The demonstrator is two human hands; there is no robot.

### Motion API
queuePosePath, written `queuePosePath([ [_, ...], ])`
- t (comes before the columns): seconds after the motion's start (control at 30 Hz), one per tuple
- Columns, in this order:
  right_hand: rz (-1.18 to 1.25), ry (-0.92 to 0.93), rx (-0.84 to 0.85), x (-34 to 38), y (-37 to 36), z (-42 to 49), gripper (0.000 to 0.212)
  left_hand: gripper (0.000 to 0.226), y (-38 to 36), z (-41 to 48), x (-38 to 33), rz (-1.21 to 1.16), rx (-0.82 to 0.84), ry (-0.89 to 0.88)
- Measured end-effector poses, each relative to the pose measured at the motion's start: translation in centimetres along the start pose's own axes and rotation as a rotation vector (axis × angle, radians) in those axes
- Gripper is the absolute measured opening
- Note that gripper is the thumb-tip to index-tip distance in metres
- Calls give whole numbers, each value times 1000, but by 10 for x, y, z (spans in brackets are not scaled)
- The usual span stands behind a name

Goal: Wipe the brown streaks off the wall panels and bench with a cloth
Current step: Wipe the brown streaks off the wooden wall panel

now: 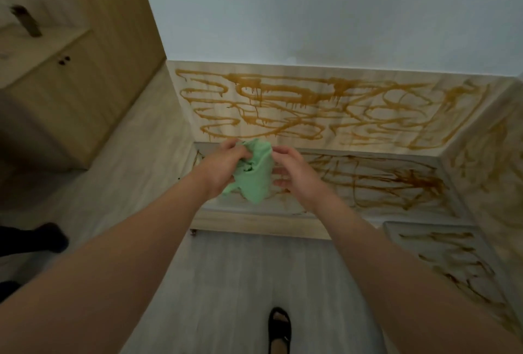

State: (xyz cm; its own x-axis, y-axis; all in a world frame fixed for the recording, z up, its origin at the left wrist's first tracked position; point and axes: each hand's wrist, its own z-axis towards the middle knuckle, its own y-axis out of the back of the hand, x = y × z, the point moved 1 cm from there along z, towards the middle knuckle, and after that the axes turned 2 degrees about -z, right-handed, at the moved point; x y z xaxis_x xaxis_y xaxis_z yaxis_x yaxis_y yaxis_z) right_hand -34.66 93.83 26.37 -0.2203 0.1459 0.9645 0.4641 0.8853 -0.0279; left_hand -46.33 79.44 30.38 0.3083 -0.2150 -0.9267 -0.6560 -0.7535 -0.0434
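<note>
A crumpled green cloth (254,175) hangs in the air in front of the bench. My left hand (223,166) grips its upper left part. My right hand (294,172) is beside the cloth's right edge with fingers loosely spread, touching it. Brown dripping streaks (297,101) cover the pale back wall panel (396,127). More brown streaks mark the bench seat (382,181), the right side panel (492,161) and a lower panel (452,266) at the right.
A light wooden cabinet (70,76) stands at the left with a dark object (27,21) on its top. My sandalled foot (279,328) is on the grey floor. Another person's dark-socked foot (48,236) shows at the left edge.
</note>
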Motion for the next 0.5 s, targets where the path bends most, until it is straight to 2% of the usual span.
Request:
queuePosePath([
  [0.07,-148,26,56,15,1,40,42,23,7,26,-20,74,-40,-26],
  [0.1,-215,40,69,21,0,60,42,27,13,39,-29,109,-60,-38],
  [0.17,-234,69,102,33,1,98,31,27,26,64,-45,161,-100,-63],
  [0.23,-178,87,131,45,1,132,20,15,38,85,-61,237,-157,-107],
  [0.33,-175,109,153,70,-8,170,17,14,59,112,-81,288,-189,-171],
  [0.43,-273,156,136,86,-25,199,32,19,84,139,-95,241,-154,-191],
  [0.5,-210,154,162,90,-37,212,39,17,96,152,-101,188,-126,-181],
])
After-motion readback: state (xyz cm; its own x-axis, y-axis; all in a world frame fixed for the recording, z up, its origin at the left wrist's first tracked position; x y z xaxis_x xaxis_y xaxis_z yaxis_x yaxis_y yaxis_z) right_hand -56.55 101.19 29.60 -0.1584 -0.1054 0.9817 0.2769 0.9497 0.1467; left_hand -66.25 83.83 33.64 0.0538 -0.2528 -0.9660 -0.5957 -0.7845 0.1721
